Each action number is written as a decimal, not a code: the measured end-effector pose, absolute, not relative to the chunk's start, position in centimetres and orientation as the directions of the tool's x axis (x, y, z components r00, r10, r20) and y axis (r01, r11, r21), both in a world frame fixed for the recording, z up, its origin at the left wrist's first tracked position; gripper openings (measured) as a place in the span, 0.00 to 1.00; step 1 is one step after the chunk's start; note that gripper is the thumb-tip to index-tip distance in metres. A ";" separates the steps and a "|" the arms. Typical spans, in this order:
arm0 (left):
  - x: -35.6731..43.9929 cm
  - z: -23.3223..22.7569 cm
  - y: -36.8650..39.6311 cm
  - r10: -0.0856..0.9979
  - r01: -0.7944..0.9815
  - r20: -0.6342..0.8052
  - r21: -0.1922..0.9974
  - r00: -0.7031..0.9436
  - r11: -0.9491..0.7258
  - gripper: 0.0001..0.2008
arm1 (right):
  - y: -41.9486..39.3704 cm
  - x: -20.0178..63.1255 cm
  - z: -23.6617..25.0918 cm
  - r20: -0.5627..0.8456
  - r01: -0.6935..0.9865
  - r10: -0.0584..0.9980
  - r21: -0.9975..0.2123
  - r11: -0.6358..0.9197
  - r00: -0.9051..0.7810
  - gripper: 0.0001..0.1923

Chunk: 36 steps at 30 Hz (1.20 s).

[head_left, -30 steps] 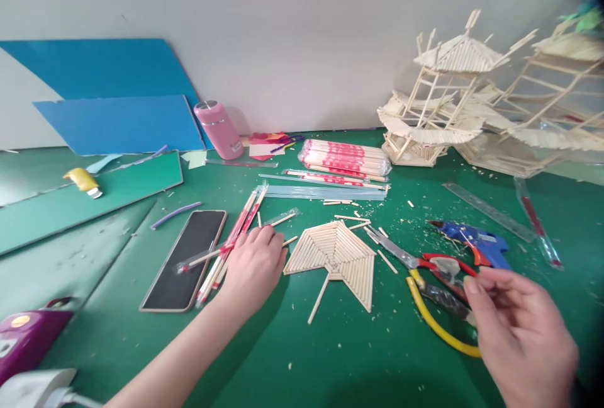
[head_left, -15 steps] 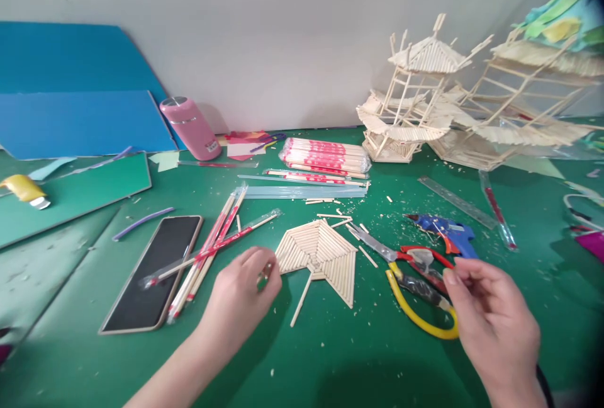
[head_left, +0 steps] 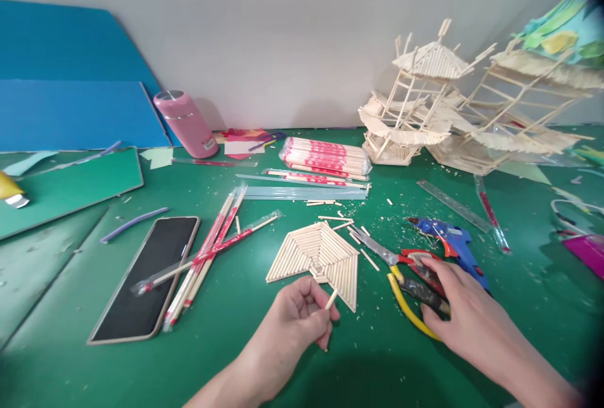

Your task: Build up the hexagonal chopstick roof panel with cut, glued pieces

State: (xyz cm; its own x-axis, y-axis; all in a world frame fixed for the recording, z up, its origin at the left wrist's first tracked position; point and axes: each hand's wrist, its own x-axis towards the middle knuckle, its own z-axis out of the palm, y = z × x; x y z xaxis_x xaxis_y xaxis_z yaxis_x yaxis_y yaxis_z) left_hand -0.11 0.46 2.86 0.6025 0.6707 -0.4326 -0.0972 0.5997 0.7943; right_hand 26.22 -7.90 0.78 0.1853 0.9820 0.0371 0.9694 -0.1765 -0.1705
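Observation:
A thin wooden stick [head_left: 331,299] is pinched between the thumb and fingers of my left hand [head_left: 299,315]. It slants just in front of a fan-shaped panel of glued sticks [head_left: 302,247] lying flat on the table. My right hand [head_left: 465,310] is over the handles of the scissors [head_left: 410,307], its thumb and fingers apart around them; whether it grips them I cannot tell. The scissors have red and yellow handles, and their blades point toward the panel. A blue hot glue gun [head_left: 455,238] lies just behind my right hand.
A phone [head_left: 146,279] and wrapped chopsticks [head_left: 207,254] lie on the left. Behind are a pink bottle [head_left: 186,124], a chopstick pack [head_left: 325,156] and a stick-built pavilion model [head_left: 415,106]. Stick offcuts [head_left: 369,260] and crumbs litter the green table [head_left: 377,357].
My left hand has moved right and now pinches the stick that lay before the panel. My right hand has opened from a pinch and moved left over the scissors' handles.

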 end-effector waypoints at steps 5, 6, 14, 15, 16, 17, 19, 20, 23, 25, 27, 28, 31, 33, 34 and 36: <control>-0.1 2.4 0.2 0.653 -0.123 -0.434 0.769 0.621 0.628 0.06 | -6.7 26.0 0.7 0.006 0.949 0.967 -0.192 -0.251 0.256 0.26; -0.1 2.3 0.2 0.647 -0.126 -0.429 0.766 0.631 0.630 0.06 | -6.7 25.9 0.6 0.016 0.944 0.962 -0.199 -0.264 0.272 0.26; -0.2 2.4 -0.3 0.678 -0.122 -0.360 0.824 0.640 0.553 0.13 | -8.6 25.0 1.3 0.134 0.842 0.892 -0.413 -0.347 0.433 0.25; 0.1 2.6 -0.4 0.686 -0.102 -0.345 0.847 0.641 0.521 0.14 | -8.9 24.6 1.6 0.164 0.833 0.881 -0.439 -0.336 0.443 0.26; 0.5 2.8 -0.5 0.695 -0.083 -0.329 0.869 0.639 0.488 0.15 | -9.2 24.1 2.0 0.195 0.831 0.876 -0.456 -0.317 0.441 0.26; 1.0 3.1 -0.7 0.701 -0.062 -0.320 0.885 0.638 0.461 0.15 | -9.5 23.5 2.3 0.220 0.831 0.874 -0.471 -0.295 0.434 0.27; 2.3 3.8 -0.9 0.710 -0.067 -0.323 0.884 0.626 0.462 0.14 | -9.6 21.9 2.9 0.271 0.845 0.878 -0.482 -0.231 0.394 0.28; 2.9 4.2 -1.1 0.723 -0.100 -0.321 0.875 0.612 0.473 0.18 | -9.6 21.0 3.1 0.304 0.857 0.876 -0.473 -0.203 0.375 0.28; 4.2 5.1 -1.1 0.732 -0.231 -0.219 0.858 0.645 0.459 0.17 | -8.7 18.5 3.4 0.410 0.895 0.863 -0.435 -0.101 0.297 0.27; 4.4 5.4 -0.9 0.802 -0.207 -0.185 0.911 0.568 0.357 0.12 | -8.0 17.3 3.6 0.456 0.900 0.856 -0.435 -0.025 0.244 0.26; 4.0 5.4 -0.7 0.868 -0.128 -0.149 0.963 0.473 0.236 0.12 | -7.5 16.8 4.1 0.465 0.877 0.862 -0.478 0.052 0.202 0.22; 3.7 5.4 -0.6 0.888 -0.095 -0.125 0.978 0.441 0.185 0.11 | -7.3 16.8 4.3 0.470 0.861 0.864 -0.501 0.090 0.183 0.20; 3.0 5.3 -0.4 0.906 -0.057 -0.047 0.995 0.420 0.078 0.09 | -6.8 17.2 4.7 0.487 0.846 0.858 -0.517 0.132 0.163 0.13; 2.8 5.4 -0.5 0.908 -0.044 -0.008 0.999 0.419 0.029 0.08 | -6.5 17.4 4.7 0.480 0.861 0.861 -0.497 0.108 0.169 0.13; 2.8 5.5 -0.5 0.908 -0.035 0.006 0.999 0.419 0.009 0.08 | -6.3 17.4 4.6 0.468 0.867 0.867 -0.489 0.094 0.170 0.13; 2.8 5.5 -0.6 0.915 -0.022 0.022 1.000 0.402 -0.015 0.08 | -5.9 17.3 4.3 0.451 0.869 0.879 -0.485 0.096 0.154 0.11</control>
State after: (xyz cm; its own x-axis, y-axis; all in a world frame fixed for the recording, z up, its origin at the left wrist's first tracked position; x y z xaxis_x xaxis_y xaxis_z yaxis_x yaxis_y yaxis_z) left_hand 2.82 -0.61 5.53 0.4023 0.9152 0.0224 -0.0221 -0.0147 0.9996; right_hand 17.31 -5.95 4.33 0.1540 0.8791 0.4511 0.8695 0.0963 -0.4845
